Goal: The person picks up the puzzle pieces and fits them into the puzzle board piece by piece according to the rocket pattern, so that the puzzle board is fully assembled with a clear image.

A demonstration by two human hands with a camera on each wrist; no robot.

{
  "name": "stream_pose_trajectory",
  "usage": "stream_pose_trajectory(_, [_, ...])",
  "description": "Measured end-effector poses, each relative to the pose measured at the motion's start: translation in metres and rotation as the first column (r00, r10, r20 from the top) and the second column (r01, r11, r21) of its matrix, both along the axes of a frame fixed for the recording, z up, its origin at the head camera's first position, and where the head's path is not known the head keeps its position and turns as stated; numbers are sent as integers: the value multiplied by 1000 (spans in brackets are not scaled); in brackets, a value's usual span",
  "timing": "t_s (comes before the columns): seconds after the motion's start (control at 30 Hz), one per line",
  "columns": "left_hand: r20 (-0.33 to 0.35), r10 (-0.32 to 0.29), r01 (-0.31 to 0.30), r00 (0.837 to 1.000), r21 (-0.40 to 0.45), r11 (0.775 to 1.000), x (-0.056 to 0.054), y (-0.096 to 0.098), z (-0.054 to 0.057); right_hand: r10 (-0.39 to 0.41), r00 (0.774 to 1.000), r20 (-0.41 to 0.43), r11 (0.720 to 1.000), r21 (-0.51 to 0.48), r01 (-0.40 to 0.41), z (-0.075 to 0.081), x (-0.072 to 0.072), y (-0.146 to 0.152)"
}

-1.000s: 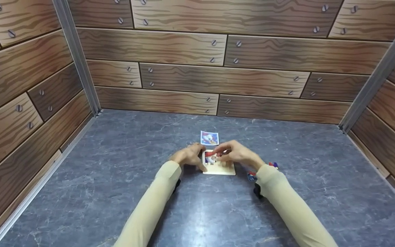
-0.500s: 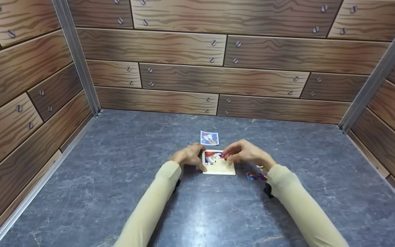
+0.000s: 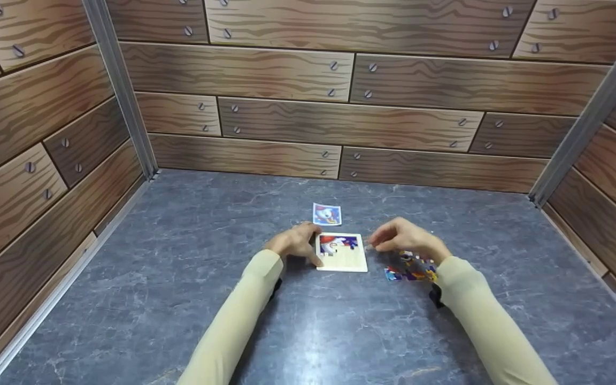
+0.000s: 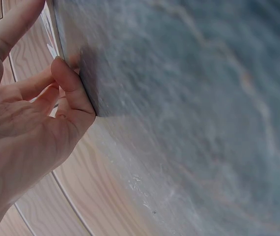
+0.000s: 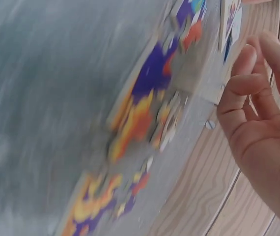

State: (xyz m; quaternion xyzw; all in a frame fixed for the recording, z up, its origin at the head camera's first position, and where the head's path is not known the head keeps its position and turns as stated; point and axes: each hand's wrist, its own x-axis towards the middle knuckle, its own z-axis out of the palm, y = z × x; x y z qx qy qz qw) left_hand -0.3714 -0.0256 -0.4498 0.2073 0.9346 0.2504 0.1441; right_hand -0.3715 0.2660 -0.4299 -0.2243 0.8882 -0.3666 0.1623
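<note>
Pulled the right hand (image 3: 408,238) off the wooden tray (image 3: 346,262) within the last second, bringing it to the right, just past the rim and at the far side of the loose pieces (image 5: 136,123). Laid bare, at the tray's far right, a dark-blue piece (image 3: 352,244) beside the red-and-white joined pieces (image 3: 331,244). Looked like one placement finished, with much of the far part covered and most of the near part bare; at this size, could not be sure of a flush fit. Held the right fingers bent, forefinger and thumb only a narrow gap apart, showing nothing between the tips and clear of the tray. Spread the left hand (image 3: 295,241) wide along the tray's left edge, thumb by the near corner and fingertips by the far one, apparently to steady it. Left the tray flat on the table (image 3: 222,235) between both hands, just to the near side of the printed card (image 3: 326,214), with more pieces scattered to the right, by the right wrist.
</note>
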Motion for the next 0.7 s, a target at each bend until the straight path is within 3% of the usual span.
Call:
stream_pose_trajectory(0.2, [22,23,-23,999,11,1000,1,-1,0,31,999,-29,999,45,-30,-1,1,17])
stream_pose_trajectory(0.7, [78,73,-76,994,33,997,1,-1,1,-15,1000,-21,993,116,18,0,4,54])
